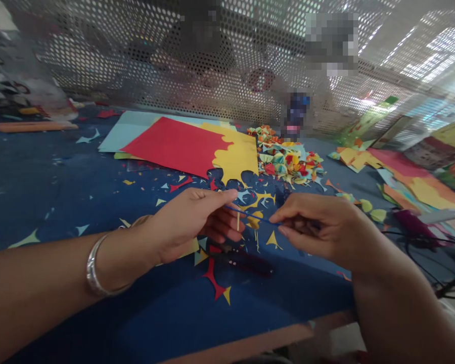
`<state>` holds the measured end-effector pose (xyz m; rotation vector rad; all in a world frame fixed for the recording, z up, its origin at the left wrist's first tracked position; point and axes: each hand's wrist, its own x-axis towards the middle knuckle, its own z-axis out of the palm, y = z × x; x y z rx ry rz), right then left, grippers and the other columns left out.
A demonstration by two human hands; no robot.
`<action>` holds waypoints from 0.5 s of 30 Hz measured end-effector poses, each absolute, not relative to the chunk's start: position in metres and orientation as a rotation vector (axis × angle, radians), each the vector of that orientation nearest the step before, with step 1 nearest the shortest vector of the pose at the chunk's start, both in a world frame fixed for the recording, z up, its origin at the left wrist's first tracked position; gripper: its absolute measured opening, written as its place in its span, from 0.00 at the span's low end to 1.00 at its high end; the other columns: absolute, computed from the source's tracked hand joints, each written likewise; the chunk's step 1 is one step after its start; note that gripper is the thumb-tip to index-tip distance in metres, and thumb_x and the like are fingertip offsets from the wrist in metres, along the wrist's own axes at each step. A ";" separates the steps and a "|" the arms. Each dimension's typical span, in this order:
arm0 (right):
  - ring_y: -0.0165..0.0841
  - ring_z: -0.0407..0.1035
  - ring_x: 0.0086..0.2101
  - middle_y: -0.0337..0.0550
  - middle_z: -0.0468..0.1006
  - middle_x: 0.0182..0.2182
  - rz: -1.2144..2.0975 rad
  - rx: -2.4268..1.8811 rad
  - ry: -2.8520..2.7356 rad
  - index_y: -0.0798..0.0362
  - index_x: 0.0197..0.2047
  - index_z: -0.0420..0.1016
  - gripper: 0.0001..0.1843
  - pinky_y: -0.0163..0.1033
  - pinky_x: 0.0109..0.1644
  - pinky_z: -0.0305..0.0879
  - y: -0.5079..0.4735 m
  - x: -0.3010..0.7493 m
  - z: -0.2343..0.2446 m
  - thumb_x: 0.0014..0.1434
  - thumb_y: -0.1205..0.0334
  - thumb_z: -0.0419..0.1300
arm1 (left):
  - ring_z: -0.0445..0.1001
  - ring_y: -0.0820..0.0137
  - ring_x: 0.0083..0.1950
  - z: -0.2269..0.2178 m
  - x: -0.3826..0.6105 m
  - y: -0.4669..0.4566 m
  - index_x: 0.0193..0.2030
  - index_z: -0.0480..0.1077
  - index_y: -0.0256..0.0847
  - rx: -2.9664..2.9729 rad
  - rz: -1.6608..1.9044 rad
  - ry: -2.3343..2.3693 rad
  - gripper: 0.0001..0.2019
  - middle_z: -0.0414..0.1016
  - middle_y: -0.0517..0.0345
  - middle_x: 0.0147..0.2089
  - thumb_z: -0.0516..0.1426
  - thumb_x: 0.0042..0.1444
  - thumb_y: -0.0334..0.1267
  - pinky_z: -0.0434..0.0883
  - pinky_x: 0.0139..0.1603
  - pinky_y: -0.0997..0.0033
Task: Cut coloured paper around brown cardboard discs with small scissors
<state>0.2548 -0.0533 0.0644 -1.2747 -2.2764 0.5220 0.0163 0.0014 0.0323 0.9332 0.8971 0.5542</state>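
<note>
My left hand (191, 220) and my right hand (318, 225) are raised over a blue-covered table (60, 182). Both pinch the ends of a thin blue strip (250, 215) stretched between them. A short pale stick (238, 221) hangs from the left hand's fingers. My left wrist wears a silver bangle (94, 265). Below the hands lie dark-handled scissors (242, 260) and small red and yellow paper offcuts (216, 280).
Red paper (174, 144), yellow paper (238, 154) and a pale blue sheet (129, 129) lie beyond the hands. A heap of small folded coloured papers (288, 159) sits behind, more coloured sheets (420, 184) at right. A perforated metal screen (174, 60) backs the table. Dark cables (436, 253) trail at right.
</note>
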 end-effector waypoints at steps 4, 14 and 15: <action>0.24 0.68 0.25 0.40 0.78 0.30 0.496 -1.216 -2.324 0.54 0.41 0.79 0.07 0.30 0.28 0.65 -0.052 0.255 0.063 0.60 0.70 0.61 | 0.79 0.71 0.24 0.036 0.015 0.002 0.23 0.77 0.35 0.945 0.509 0.899 0.17 0.80 0.53 0.24 0.62 0.59 0.45 0.70 0.24 0.79; 0.27 0.71 0.28 0.41 0.78 0.32 0.461 -1.188 -2.376 0.53 0.41 0.77 0.06 0.33 0.32 0.66 -0.053 0.255 0.065 0.61 0.70 0.61 | 0.78 0.73 0.25 0.037 0.010 0.004 0.22 0.77 0.37 1.041 0.452 0.851 0.14 0.81 0.52 0.24 0.66 0.54 0.43 0.71 0.26 0.80; 0.27 0.71 0.28 0.41 0.78 0.32 0.464 -1.199 -2.373 0.53 0.41 0.77 0.06 0.33 0.32 0.66 -0.053 0.255 0.065 0.61 0.70 0.61 | 0.78 0.72 0.25 0.038 0.010 0.004 0.23 0.78 0.38 1.047 0.443 0.849 0.13 0.81 0.52 0.24 0.66 0.54 0.43 0.72 0.27 0.79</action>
